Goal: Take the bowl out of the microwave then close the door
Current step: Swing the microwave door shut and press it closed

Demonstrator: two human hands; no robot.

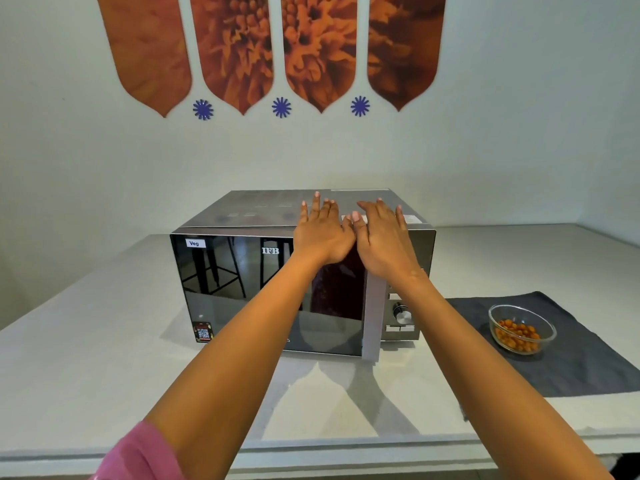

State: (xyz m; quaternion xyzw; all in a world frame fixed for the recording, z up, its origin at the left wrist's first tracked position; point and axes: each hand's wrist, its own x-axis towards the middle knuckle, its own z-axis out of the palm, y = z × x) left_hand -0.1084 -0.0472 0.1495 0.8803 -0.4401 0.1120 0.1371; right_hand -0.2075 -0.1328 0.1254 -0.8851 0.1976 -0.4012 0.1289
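Both forearms cover part of the microwave (277, 271) door (270, 296) and its control panel; whether the door is fully latched is hard to tell. The left hand (322, 233) and right hand (381, 237) lie flat, fingers spread, grasping nothing, at the door's top right. The bowl (522, 329) sits well right, nearer, on a dark mat (571, 368).

- Soft, even daylight fills the room; nothing is blown out or lost in dark.
- The glossy microwave door (270, 292) acts like a mirror, reflecting stool legs and bright floor.
- Pale wedge-shaped shadows fan across the counter (86, 358) below the forearms.
- Wide-angle bending shows at the edges: the counter's front edge bows.
- The pink sleeve (138, 455) near the bottom is slightly soft; the centre stays sharp.
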